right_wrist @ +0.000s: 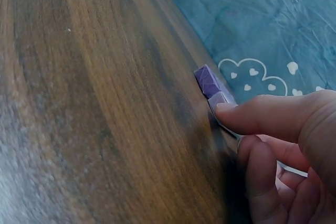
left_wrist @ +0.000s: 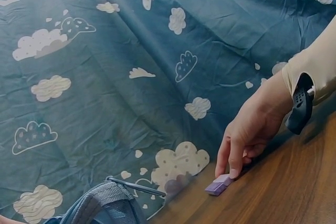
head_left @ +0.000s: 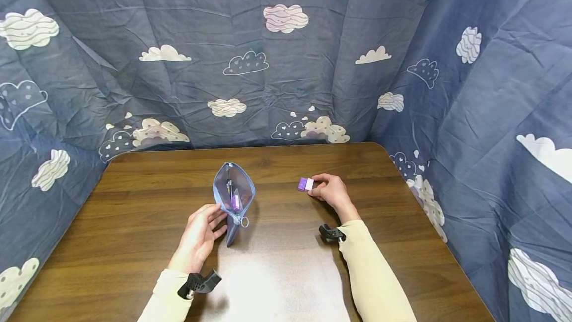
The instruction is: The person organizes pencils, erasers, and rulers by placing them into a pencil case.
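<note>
A blue zip pencil case [head_left: 250,198] stands with its mouth gaping, and a purple item and slim pens [head_left: 230,188] show inside. My left hand [head_left: 198,235] holds the case at its near left side, fingertips at the rim and wall; part of the grip is hidden. Only the case's zipped top [left_wrist: 113,200] appears low in the left wrist view. To the right, my right hand [head_left: 331,192] pinches the white end of a purple-and-white eraser [head_left: 303,184] between thumb and fingers. The eraser's purple end [right_wrist: 208,81] points away from the hand, at the tabletop.
The brown wooden table [head_left: 147,198] has its far edge against a dark blue cloud-print curtain [head_left: 201,83], which also hangs on both sides. A ring pull [head_left: 244,221] hangs from the case's zip. Bright glare lies on the table's near middle.
</note>
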A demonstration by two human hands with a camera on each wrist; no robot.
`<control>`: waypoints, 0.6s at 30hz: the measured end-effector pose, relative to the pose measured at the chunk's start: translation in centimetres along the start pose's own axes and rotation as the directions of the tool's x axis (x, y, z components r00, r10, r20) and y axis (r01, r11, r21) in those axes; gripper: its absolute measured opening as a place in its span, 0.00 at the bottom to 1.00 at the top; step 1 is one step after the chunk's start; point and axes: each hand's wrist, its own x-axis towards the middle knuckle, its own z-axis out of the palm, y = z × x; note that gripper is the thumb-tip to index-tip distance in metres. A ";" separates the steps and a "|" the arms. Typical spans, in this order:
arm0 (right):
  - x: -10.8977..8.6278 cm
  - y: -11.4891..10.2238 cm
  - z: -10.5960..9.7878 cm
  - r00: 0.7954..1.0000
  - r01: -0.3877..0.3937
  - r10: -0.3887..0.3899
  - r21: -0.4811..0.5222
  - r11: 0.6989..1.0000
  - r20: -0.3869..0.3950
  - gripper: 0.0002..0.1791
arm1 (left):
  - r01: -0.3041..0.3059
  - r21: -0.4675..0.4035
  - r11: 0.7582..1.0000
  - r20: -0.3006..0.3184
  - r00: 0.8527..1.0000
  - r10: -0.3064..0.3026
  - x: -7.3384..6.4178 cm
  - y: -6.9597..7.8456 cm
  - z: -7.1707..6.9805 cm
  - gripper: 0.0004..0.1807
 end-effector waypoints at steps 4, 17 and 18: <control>0.0 0.1 -0.1 1.000 -0.005 0.005 0.015 1.000 0.003 0.27 | 0.000 0.003 1.000 0.002 1.000 0.000 -0.1 0.0 0.0 0.13; -0.4 -0.2 -0.5 0.990 -0.097 0.063 0.289 0.953 0.124 0.25 | 0.000 0.007 1.000 -0.001 1.000 0.000 0.0 -0.1 0.1 0.13; -0.4 -0.3 -0.6 0.988 -0.109 0.067 0.320 0.941 0.140 0.25 | -0.001 0.008 1.000 0.000 1.000 0.001 0.0 -0.1 0.0 0.13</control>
